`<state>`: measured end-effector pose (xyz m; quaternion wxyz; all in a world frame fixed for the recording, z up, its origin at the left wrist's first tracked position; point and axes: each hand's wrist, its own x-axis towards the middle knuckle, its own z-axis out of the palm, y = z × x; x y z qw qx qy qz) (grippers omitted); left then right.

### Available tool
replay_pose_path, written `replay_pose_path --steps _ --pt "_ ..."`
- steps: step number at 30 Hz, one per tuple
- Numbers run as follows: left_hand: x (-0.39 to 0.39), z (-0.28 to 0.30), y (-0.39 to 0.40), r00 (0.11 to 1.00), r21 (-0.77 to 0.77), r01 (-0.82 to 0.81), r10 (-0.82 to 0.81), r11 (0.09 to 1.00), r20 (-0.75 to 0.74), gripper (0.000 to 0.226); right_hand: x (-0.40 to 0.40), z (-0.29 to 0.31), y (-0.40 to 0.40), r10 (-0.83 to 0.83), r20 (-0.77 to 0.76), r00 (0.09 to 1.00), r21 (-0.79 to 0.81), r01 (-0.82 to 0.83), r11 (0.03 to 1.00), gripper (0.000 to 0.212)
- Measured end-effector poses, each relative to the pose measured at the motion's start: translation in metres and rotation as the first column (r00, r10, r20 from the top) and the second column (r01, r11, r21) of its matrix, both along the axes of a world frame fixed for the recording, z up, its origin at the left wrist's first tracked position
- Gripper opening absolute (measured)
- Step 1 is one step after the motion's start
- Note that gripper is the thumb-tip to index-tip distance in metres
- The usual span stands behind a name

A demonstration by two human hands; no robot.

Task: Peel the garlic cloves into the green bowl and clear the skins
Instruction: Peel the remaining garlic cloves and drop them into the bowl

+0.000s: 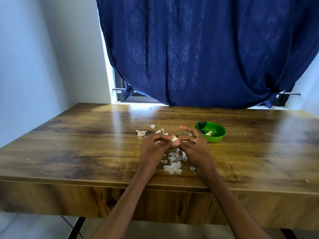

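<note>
Both hands meet above the middle of the wooden table [86, 145], and between them sits a single garlic clove [174, 138], pale and still partly in its skin. Curled fingers and thumb of the left hand [152, 147] pinch the clove from the left side. On the other side the right hand [194, 147] has its thumb and lower fingers bent in against the clove, while its index finger sticks out straight and free above; a ring shows on one finger. Blur at the fingertips makes it hard to tell exactly which right-hand fingers touch the clove, though the hand does seem to be gripping it. Just right of the right hand, on the table, stands the green bowl [216, 138], with a few peeled cloves [209, 133] lying inside it. Loose skins [173, 165] lie in a white heap on the table directly below the hands, toward the near edge, and more scraps [141, 133] are scattered just beyond the left hand. Glossy brown wood grain covers the tabletop, catching bright reflections from the window [120, 94] behind it. A dark blue curtain [198, 49] hangs over most of that window, its hem reaching the table's far edge. To the left rises a plain white wall [34, 57].
</note>
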<state>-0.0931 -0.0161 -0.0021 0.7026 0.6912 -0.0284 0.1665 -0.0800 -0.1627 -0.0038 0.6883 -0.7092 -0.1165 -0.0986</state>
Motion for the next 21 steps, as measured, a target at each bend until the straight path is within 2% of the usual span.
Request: replay_pose_path --steps 6,21 --pt "-0.0016 0.0011 0.0002 1.0 -0.048 -0.011 0.01 0.999 -0.028 0.024 0.0002 0.0002 -0.0008 0.02 -0.028 0.999 0.031 -0.02 0.999 0.06" --pt "0.0006 0.0034 -0.0028 0.997 -0.062 0.003 -0.007 0.998 -0.073 0.019 0.0043 -0.0061 0.0054 -0.009 0.06 0.998 -0.081 0.014 0.997 0.048"
